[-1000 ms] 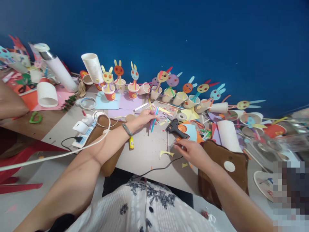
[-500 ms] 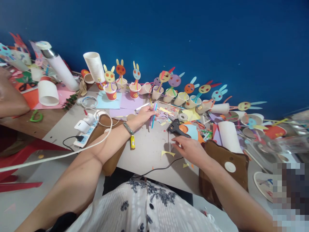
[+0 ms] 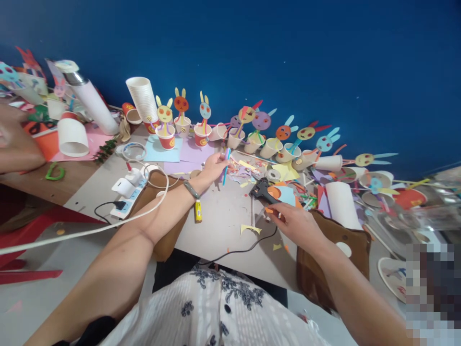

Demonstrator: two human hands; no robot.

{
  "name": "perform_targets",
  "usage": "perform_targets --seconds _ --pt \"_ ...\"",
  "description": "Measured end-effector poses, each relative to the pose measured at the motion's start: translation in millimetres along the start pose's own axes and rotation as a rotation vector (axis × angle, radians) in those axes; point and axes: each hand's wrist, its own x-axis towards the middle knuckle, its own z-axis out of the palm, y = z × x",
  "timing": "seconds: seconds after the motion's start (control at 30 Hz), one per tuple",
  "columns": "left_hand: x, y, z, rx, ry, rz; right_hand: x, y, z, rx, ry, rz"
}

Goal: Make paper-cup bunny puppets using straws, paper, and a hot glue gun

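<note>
My left hand (image 3: 215,166) is closed in a pinch on thin blue and purple strips (image 3: 225,174), held upright above the table; their material is hard to make out. On the right, my right hand (image 3: 293,220) has its fingers curled round the handle of a black hot glue gun (image 3: 262,189). The gun's nozzle end points up and left, and its handle is mostly hidden by the hand. A clear stick (image 3: 252,211) lies beside the gun. Close to my left wrist is a yellow glue tube or battery-like cylinder (image 3: 198,211).
Paper cups with rabbit faces (image 3: 203,133) line the blue wall. A stack of white cups (image 3: 141,98) stands behind. At left are a power strip (image 3: 124,204) with a white cable, a flask (image 3: 93,105) and another person's arm (image 3: 18,144). Paper scraps (image 3: 251,229) and a brown pouch (image 3: 334,269) lie nearer.
My right hand has moved slightly right and closed round the glue gun's handle. My left hand has shifted a little left and up with the strips, which have turned slightly.
</note>
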Motion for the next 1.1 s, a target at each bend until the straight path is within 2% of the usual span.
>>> perform_targets --seconds 0.2,0.37,0.53,0.67,0.83,0.97,1.1 --pt "5.5 0.4 -6.3 0.158 0.105 0.146 30.0 -17.0 -9.9 -0.093 -0.024 -0.070" --pt "11.0 3.9 -9.6 0.062 0.121 0.141 86.3 -42.2 -18.7 -0.208 -0.125 -0.095" --pt "12.8 10.6 -13.4 0.000 0.167 0.155 150.3 -52.9 -7.3 -0.228 -0.223 -0.083" --pt "15.7 7.6 -16.0 -0.009 0.155 0.163 175.0 -51.8 1.8 -0.219 -0.211 -0.038" --pt "22.5 0.5 -16.1 -0.039 0.126 0.182 175.9 -27.5 -13.4 -0.201 -0.133 0.051" --pt "21.0 2.1 -13.5 -0.130 0.097 0.113 163.3 15.3 -33.7 -0.147 -0.001 0.196" --pt "12.9 9.2 -9.6 -0.189 0.062 0.028 141.2 55.7 -46.0 -0.112 -0.029 0.326"
